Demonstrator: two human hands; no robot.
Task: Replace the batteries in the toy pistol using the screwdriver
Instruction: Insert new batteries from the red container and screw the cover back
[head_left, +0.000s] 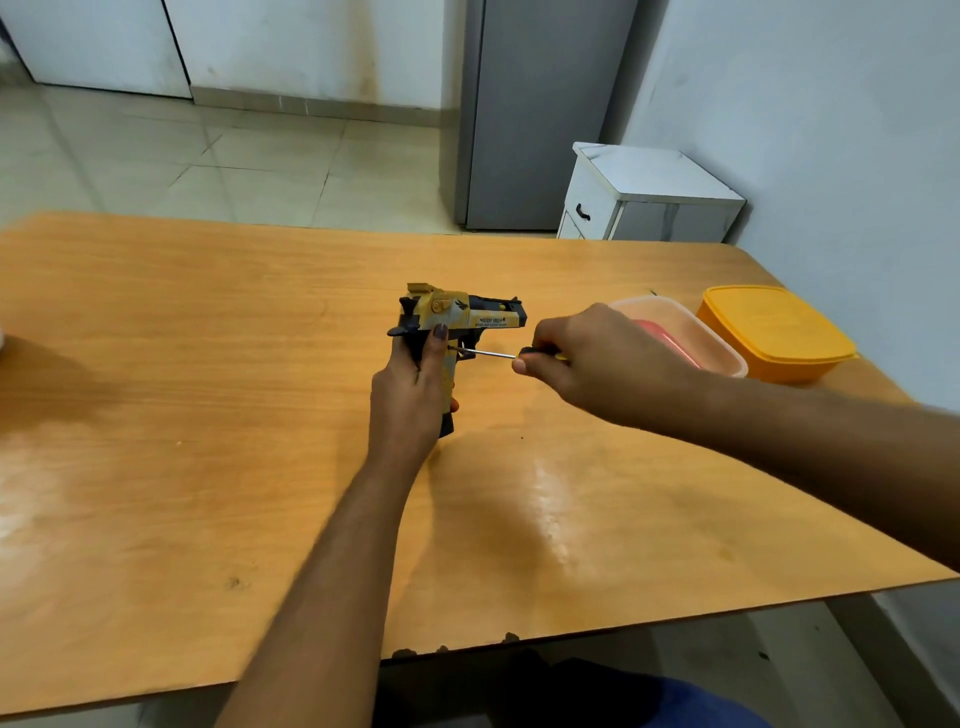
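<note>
The left hand (410, 395) grips the toy pistol (457, 332) while the right hand (587, 358) holds the screwdriver (498, 354) at a screw, so I think the job has just begun.

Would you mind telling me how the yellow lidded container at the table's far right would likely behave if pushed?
The yellow container would probably slide rather than tip or roll: it looks low, wide and flat-based on the smooth wooden table. It seems to be thin plastic, so likely light unless full; its contents are hidden. It lies near the table's right edge, so a push that way might send it off.
</note>
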